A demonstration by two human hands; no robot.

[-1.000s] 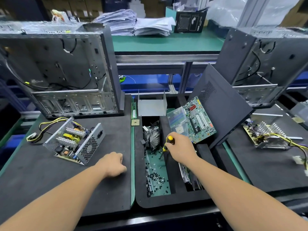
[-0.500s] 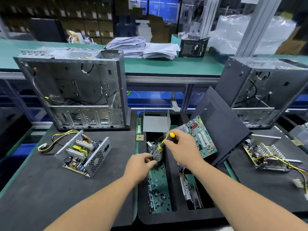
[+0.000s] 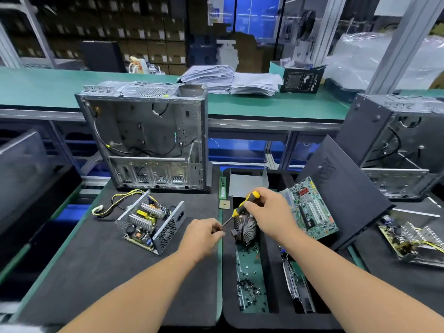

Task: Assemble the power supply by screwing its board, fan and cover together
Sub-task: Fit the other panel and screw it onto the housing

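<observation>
Screwdriver (image 3: 242,205) is gripped by the right hand (image 3: 269,212), its tip pinched at the left hand (image 3: 204,236), probably with a screw. The open power supply (image 3: 151,221) sits off to the left, nearer that left hand.

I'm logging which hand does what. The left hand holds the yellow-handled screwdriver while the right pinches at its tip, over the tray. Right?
Not quite: the hands are swapped. In the head view the right hand holds the screwdriver by its yellow handle, and the left hand pinches at its tip. The rest holds: both are at the tray.
</observation>
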